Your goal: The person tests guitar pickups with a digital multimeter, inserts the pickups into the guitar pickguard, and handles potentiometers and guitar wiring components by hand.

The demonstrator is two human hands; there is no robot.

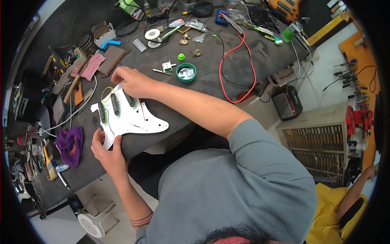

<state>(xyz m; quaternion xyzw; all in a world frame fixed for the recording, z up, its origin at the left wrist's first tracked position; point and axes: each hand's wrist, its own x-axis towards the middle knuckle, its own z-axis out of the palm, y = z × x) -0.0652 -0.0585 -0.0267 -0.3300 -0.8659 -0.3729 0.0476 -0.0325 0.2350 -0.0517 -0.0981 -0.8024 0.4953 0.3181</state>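
Note:
A white guitar pickguard (136, 120) lies on the dark workbench with its back side up. Three dark pickups, one of them a middle pickup (115, 105), are fitted in it, and a yellow wire (106, 92) loops beside them. My left hand (109, 150) grips the narrow near end, thumb on one side and fingers on the other. At the far edge my right hand (132, 82) has its fingers curled round the pickguard, partly covering one pickup. A green round container (186, 73), a small switch (168, 66) and a thin metal tool (161, 72) lie beyond it.
Red and black test leads (221, 77) curl across the bench at the right. A purple cloth (70, 146) lies left of my left hand, near scattered tools. A guitar (284, 9) is at the top right. Another person in yellow (327, 211) is at the lower right.

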